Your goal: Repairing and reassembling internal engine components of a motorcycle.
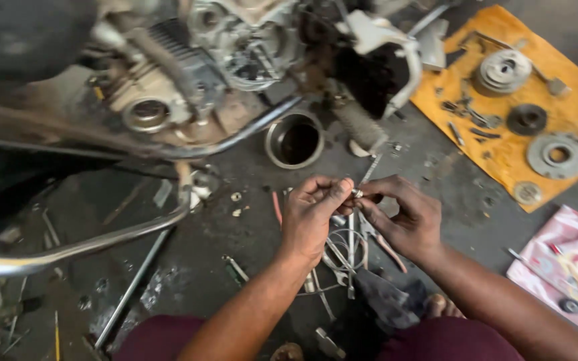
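Observation:
My left hand [312,214] and my right hand [403,217] meet over the floor, fingertips pinching a small shiny metal part [357,193] between them. Both hands grip it, thumbs and forefingers closed on it. Below the hands lie pliers with red handles [386,247], a thin wire loop [342,251] and a few slim tools. A motorcycle engine [235,47] stands just beyond the hands.
A steel bowl [294,140] sits on the dark floor past my hands. An orange cloth [523,100] at the right carries clutch plates, discs and bolts. A pink plastic packet [570,267] lies at the lower right. A chrome pipe [102,241] runs across the left.

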